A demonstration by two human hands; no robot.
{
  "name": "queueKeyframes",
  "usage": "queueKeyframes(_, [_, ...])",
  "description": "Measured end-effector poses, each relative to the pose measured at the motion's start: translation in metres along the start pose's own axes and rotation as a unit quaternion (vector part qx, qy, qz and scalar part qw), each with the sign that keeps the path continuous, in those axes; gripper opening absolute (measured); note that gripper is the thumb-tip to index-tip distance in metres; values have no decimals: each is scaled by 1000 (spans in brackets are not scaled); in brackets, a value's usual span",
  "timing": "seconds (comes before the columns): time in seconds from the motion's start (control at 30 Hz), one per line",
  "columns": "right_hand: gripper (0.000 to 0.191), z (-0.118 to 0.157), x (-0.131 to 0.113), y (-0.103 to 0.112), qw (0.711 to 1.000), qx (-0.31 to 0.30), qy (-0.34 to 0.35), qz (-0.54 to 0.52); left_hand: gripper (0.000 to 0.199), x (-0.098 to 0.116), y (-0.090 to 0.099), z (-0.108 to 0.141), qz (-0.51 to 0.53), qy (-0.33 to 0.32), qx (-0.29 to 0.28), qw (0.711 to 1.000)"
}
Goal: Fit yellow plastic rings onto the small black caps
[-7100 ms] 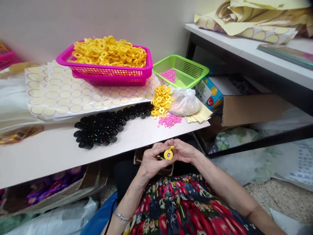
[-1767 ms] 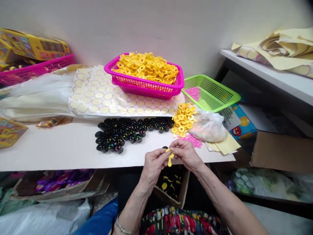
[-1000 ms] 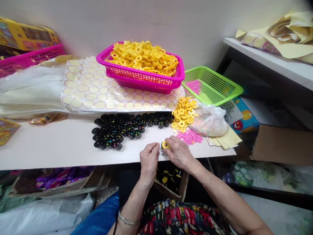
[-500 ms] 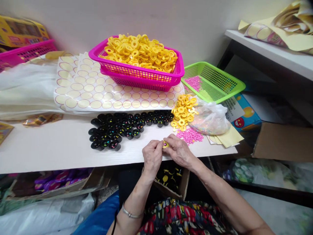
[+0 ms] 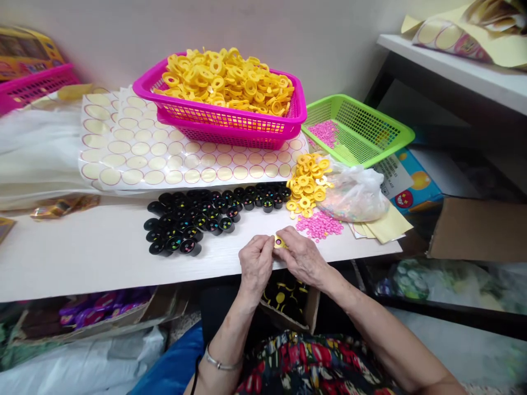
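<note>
My left hand (image 5: 256, 260) and my right hand (image 5: 302, 253) meet at the table's front edge, fingers closed. Pinched between them is a small yellow ring piece (image 5: 279, 242) with a dark, pinkish centre; the fingers hide its rim. To the left stand several rows of black cups (image 5: 190, 219) with coloured bits inside. Just beyond my right hand lies a scatter of pink beads (image 5: 320, 225), and behind those a heap of loose yellow rings (image 5: 307, 186). Below my hands, an open carton (image 5: 310, 312) contains black pieces with yellow parts.
A magenta basket (image 5: 230, 122) piled with yellow rings stands on sticker sheets (image 5: 164, 162). Right of it are a green basket (image 5: 382, 129) with pink beads and a tied plastic bag (image 5: 356, 195). A white shelf (image 5: 453, 71) juts in at the right; a cardboard flap (image 5: 477, 227) sits below.
My view has shifted slightly, so the table's things sit a little differently in frame. Both hands stay together on the yellow ring piece, which shows its centre a bit more clearly.
</note>
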State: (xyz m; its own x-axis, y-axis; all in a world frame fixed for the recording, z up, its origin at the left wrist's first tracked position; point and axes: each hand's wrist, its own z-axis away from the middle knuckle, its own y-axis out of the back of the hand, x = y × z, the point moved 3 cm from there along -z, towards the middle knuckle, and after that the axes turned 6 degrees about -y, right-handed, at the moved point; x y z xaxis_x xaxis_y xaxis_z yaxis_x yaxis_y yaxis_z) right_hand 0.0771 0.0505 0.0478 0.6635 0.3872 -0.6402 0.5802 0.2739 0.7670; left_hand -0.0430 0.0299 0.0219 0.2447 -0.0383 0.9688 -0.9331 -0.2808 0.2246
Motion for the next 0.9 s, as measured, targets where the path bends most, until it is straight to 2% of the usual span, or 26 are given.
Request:
queueKeyframes(0.13, [10,-1,0,1,1000,-5,-4,20,25,-1,-2,0,6,2,2,1000])
queueKeyframes(0.4, [16,0,4,-4,994,20,9,-111,20,1,-2,1,-15,-14,5,1000])
queueKeyframes(0.53, [21,2,8,-8,978,42,-33,-199,19,6,-1,0,-32,-37,2,999])
queueKeyframes(0.6, [23,2,10,-9,968,38,-50,-244,20,6,-1,0,-25,-26,-2,999])
queueKeyframes(0.8, [30,-2,22,-17,908,-28,-171,-382,20,2,-1,-1,9,22,4,1000])
queueKeyframes(0.9, [25,-6,21,-17,925,-16,-159,-346,21,1,-3,-1,17,33,7,999])
